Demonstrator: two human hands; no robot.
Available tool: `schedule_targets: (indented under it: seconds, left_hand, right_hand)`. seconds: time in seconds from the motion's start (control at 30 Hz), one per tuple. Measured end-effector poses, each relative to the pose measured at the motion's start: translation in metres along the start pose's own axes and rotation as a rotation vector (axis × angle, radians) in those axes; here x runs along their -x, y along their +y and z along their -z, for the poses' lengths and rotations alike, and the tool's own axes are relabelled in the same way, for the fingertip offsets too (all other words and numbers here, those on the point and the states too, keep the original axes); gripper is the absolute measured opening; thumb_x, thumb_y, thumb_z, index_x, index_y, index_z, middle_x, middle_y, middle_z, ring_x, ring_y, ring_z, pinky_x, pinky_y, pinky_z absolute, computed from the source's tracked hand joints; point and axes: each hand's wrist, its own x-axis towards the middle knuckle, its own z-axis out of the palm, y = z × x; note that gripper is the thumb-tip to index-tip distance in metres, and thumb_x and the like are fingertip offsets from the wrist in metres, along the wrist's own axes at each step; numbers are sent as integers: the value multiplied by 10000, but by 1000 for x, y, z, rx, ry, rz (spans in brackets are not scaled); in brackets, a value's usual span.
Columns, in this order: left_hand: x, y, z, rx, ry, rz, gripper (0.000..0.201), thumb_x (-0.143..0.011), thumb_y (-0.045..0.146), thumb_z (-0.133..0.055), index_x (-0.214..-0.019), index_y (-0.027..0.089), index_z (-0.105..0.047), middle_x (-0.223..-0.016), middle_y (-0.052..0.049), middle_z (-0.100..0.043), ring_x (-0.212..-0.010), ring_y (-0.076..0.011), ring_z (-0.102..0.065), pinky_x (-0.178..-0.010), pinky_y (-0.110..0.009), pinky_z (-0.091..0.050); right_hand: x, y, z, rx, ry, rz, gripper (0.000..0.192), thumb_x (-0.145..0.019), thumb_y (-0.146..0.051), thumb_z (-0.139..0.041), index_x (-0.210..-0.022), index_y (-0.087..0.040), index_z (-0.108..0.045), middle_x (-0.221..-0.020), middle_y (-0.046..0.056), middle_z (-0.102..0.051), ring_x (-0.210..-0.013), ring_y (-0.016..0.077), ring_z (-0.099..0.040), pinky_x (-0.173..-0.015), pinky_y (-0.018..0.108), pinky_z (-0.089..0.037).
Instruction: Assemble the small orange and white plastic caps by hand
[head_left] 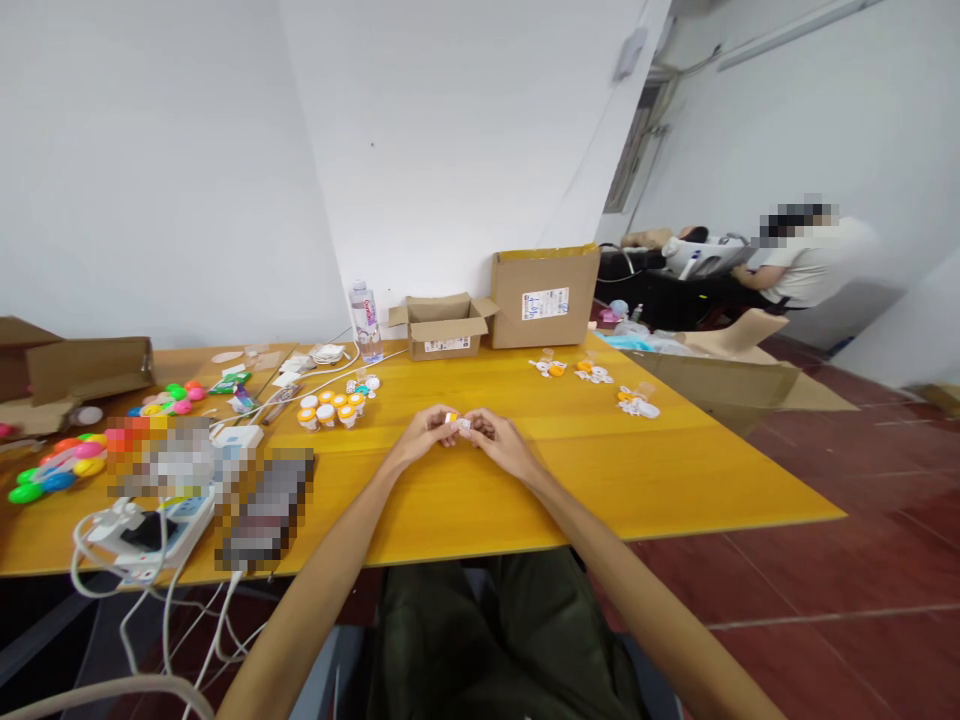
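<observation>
Over the middle of the table, my left hand (pixel 426 434) and my right hand (pixel 495 440) meet with fingertips pinched. Between them is a small orange-and-white plastic piece (pixel 451 418), mostly covered by the left fingers. At my right fingertips shows a small white plastic part (pixel 465 425), too small to make out in detail. Left of my hands stands a cluster of little white cups with orange or white tops (pixel 327 411). Several small groups of loose orange and white parts (pixel 637 404) lie toward the right edge of the table.
An open cardboard box (pixel 448 340), a larger carton (pixel 545 305) and a water bottle (pixel 366 322) stand along the wall. A power strip (pixel 191 520) with cables, a blurred dark object (pixel 268 505) and colourful plastic balls (pixel 90 451) occupy the left. A person (pixel 814 260) sits beyond the table.
</observation>
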Motion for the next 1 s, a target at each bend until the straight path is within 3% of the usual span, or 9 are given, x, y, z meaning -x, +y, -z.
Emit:
schedule_targets:
  seconds: [0.2, 0.37, 0.67, 0.83, 1.0]
  left_hand:
    - [0, -2, 1, -21, -4, 6, 456, -677, 514, -752, -933, 157, -629, -653, 10, -642, -568, -120, -602, -598, -253, -484]
    - [1, 1, 0, -16, 1, 3, 431, -678, 511, -752, -893, 157, -633, -644, 10, -641, -563, -115, -597, -583, -242, -476]
    - [0, 0, 0, -19, -5, 4, 436, -679, 516, -747, -902, 162, -627, -625, 15, -636, -554, -117, -594, -581, -243, -475]
    - [0, -1, 1, -23, 0, 17, 413, -692, 510, -739, -876, 157, -628, -632, 8, -643, -559, -120, -603, -582, -243, -479]
    - [-1, 0, 1, -14, -5, 28, 416, -691, 516, -737, -861, 153, -628, -606, 10, -638, -524, -116, -596, -549, -234, -471]
  right_hand:
    - [0, 1, 2, 74, -12, -19, 285, -859, -465, -526, -809, -203, -626, -681, -3, -629, -604, 148, -570, -609, 278, -458]
    - [-1, 6, 0, -10, -11, -30, 329, -769, -442, -659, -1002, -218, -599, -799, -1, -661, -713, 161, -615, -678, 292, -496]
    - [0, 1, 1, 53, -23, -1, 282, -855, -476, -538, -842, -208, -626, -700, -6, -628, -619, 144, -558, -612, 270, -450]
    - [-1, -1, 1, 54, -12, 21, 267, -832, -460, -573, -860, -203, -641, -768, 9, -672, -707, 162, -602, -677, 280, -467]
    - [-1, -1, 1, 91, 14, 31, 222, -808, -426, -617, -851, -210, -640, -763, 3, -654, -695, 158, -581, -644, 271, -463]
